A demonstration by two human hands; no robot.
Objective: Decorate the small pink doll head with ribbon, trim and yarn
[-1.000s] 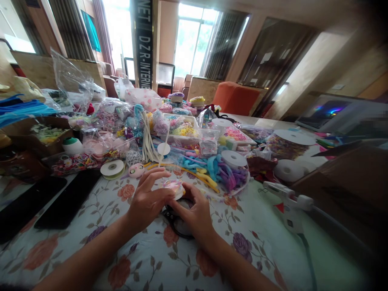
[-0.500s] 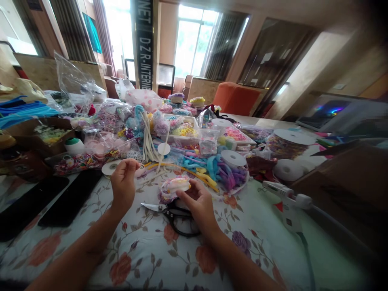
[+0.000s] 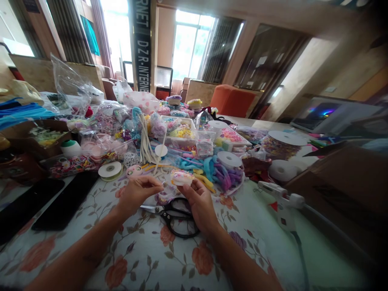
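My right hand point(image 3: 198, 204) holds up a small round pink-and-white craft piece point(image 3: 181, 177) with coloured specks, pinched between fingers and thumb. My left hand point(image 3: 137, 194) is closed in a pinch just left of it, gripping the end of a thin clear strip or ribbon that runs toward the piece. Both hands hover above black-handled scissors point(image 3: 176, 216) lying on the floral tablecloth point(image 3: 145, 258).
Bags and trays of beads, ribbons and pipe cleaners point(image 3: 218, 169) crowd the table behind the hands. A ribbon spool point(image 3: 110, 169) lies at the left, dark flat slabs point(image 3: 63, 202) further left. A white glue gun point(image 3: 280, 198) rests at the right beside a cardboard box point(image 3: 348, 182).
The right hand lifted the craft piece off the table. The left hand swung out to the left, then came back in to pinch beside the piece. The scissors are now uncovered.
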